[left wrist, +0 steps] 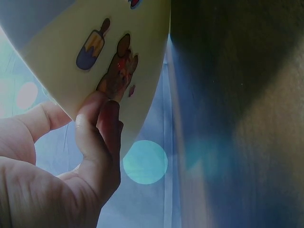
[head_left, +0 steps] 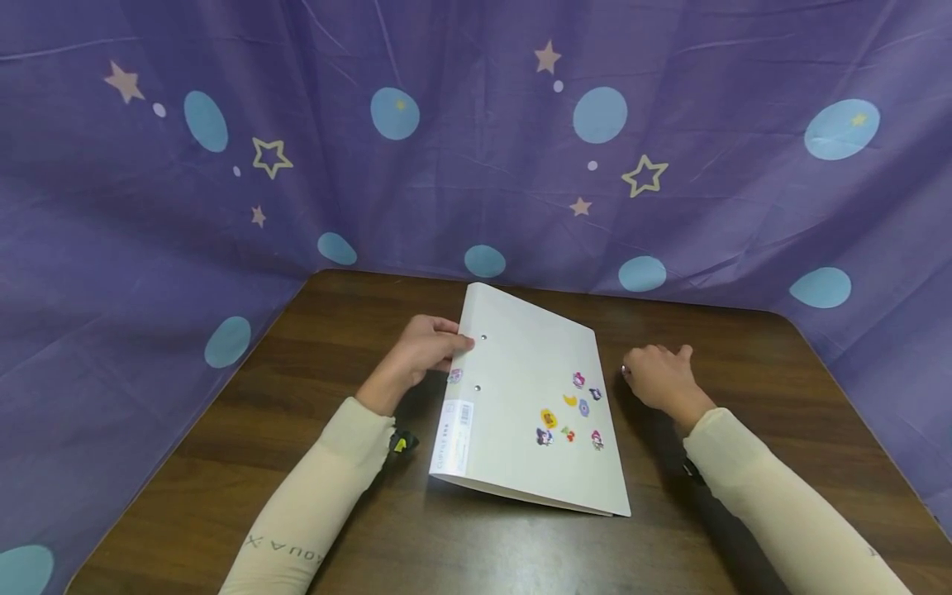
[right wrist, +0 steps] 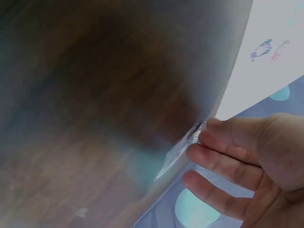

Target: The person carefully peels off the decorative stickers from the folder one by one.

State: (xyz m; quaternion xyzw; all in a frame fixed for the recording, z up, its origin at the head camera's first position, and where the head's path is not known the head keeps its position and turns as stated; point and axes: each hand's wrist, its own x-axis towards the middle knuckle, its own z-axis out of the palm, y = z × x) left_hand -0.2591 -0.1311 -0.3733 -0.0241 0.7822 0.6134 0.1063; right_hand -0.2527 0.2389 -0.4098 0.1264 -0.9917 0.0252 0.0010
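Note:
A white file folder [head_left: 531, 388] stands tilted on the table, its spine toward the left and colourful stickers scattered on its right part. My left hand [head_left: 424, 351] grips the spine side, thumb on the cover and fingers behind. In the left wrist view, fingertips press on the underside beside a popsicle-shaped sticker [left wrist: 91, 50] and a brown animal sticker [left wrist: 118, 71]. To the right of the folder, my right hand [head_left: 662, 380] hovers over the table. Between its thumb and index finger it pinches a small shiny, clear piece [right wrist: 178, 154]; I cannot tell what kind.
The dark wooden table [head_left: 349, 314] spreads under both hands. A purple curtain [head_left: 476, 165] with stars and blue ovals hangs behind it and along its sides. A white label with a barcode [head_left: 452, 436] lies at the folder's lower spine.

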